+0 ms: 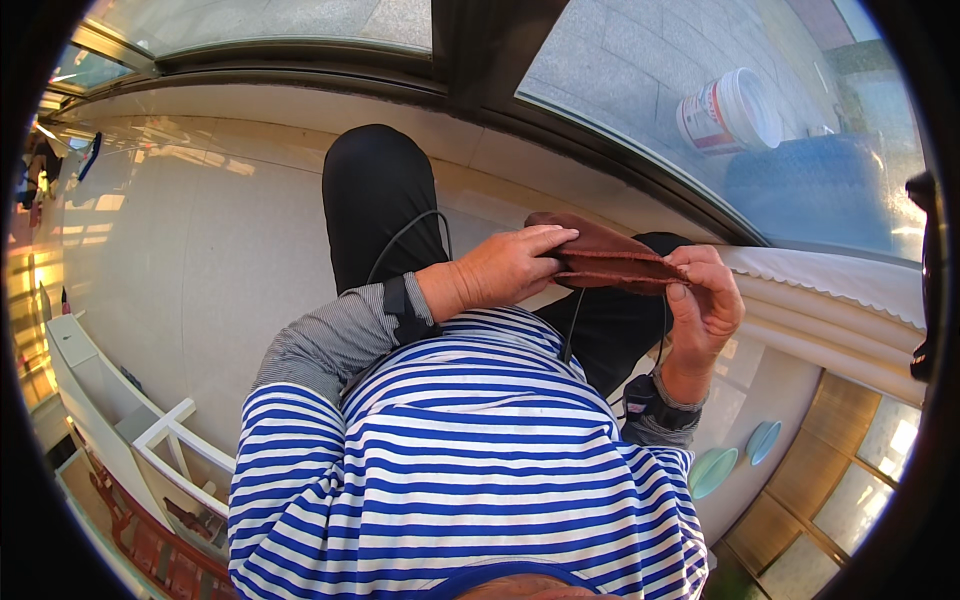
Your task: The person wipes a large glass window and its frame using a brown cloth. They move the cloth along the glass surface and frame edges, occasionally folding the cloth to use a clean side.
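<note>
A reddish-brown piece of layered fabric (605, 245) with fuzzy raw edges is stretched between my two hands, above my right thigh. Two of its layers stand slightly apart along the near edge, like an opening. My left hand (500, 266) grips its left end, fingers on top and thumb out of sight. At the other end, my right hand (706, 300) pinches the corner between thumb and bent fingers. A thin dark cord hangs below the fabric across my dark trousers (380, 200). Both forearms wear grey striped sleeves with dark bands at the wrists.
Ahead runs a dark-framed window (470, 60), with a white bucket (730, 110) beyond the glass. White curtain-like cloth (830, 290) lies along the right. A green bowl (713, 472) and a blue one (764, 442) sit lower right. A white frame (185, 450) stands at left.
</note>
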A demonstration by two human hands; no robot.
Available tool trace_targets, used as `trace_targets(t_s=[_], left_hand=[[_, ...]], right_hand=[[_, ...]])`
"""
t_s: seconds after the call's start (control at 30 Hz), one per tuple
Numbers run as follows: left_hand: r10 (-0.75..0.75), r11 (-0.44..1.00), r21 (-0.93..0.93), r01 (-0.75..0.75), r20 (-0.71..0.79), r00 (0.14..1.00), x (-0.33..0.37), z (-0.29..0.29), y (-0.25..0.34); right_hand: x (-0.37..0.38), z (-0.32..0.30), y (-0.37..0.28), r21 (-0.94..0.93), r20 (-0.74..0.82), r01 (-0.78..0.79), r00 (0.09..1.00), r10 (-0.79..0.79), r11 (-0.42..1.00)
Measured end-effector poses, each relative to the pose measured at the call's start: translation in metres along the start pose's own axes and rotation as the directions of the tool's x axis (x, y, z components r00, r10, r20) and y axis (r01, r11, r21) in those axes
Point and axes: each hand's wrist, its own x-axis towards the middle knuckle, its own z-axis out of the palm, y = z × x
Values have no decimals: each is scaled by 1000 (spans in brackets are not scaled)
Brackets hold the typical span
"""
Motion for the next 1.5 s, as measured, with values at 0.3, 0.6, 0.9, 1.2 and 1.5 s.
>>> trace_targets(t_s=[0.3, 0.6, 0.9, 1.2, 1.5], left_hand=[[12, 990, 138, -8, -29, 999, -3, -5, -8], [-143, 985, 81, 155, -141, 980, 24, -124, -4], [-191, 981, -79, 179, -182, 965, 89, -223, 72], [-187, 982, -46, 182, -129, 974, 108, -248, 93], [-76, 932, -356, 70, -3, 997, 136, -263, 117]], right_hand=[[-5, -5, -1, -25, -47, -39, 998, 38, 999], [9, -36, 19, -77, -74, -40, 997, 34, 996], [43, -42, 8, -30, -181, -33, 983, 27, 999], [56, -42, 5, 72, -237, 87, 969, -68, 994], [69, -63, -25, 441, -372, 58, 920, 123, 896]])
